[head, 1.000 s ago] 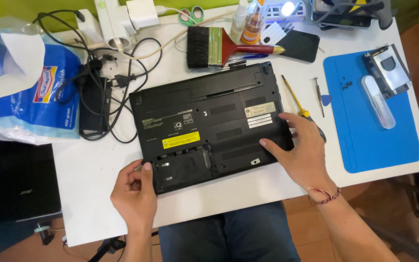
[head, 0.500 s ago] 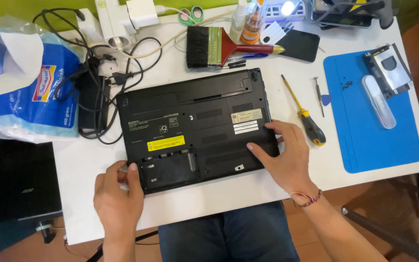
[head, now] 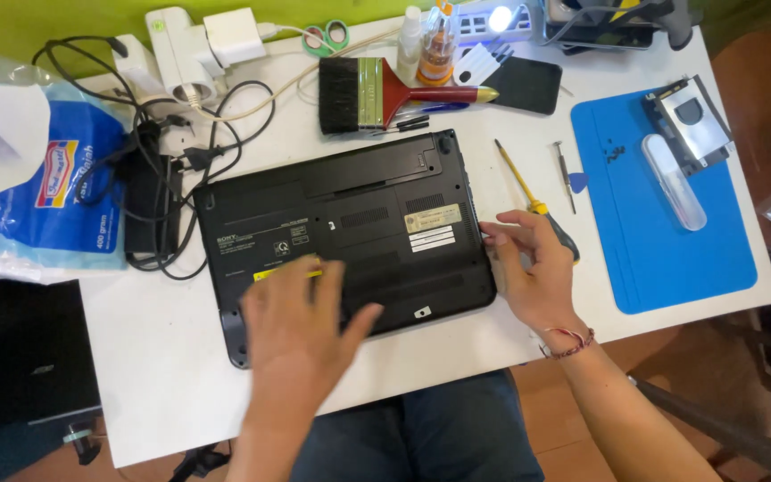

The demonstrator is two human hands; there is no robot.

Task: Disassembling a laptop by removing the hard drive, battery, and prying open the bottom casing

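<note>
Black laptop (head: 350, 223) lies bottom-up on the white tabletop (head: 162, 357). Left hand (head: 301, 330) rests flat on it, fingers spread. Right hand (head: 533, 272) touches its right edge, fingers loosely apart, beside a screwdriver (head: 519, 178).

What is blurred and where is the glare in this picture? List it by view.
Head view: the left hand is smeared by motion blur over the black laptop; the right hand at the laptop's edge is sharper; a lit lamp at the top edge blows out to a white glare spot; the white table is evenly lit, with soft shadows.
</note>
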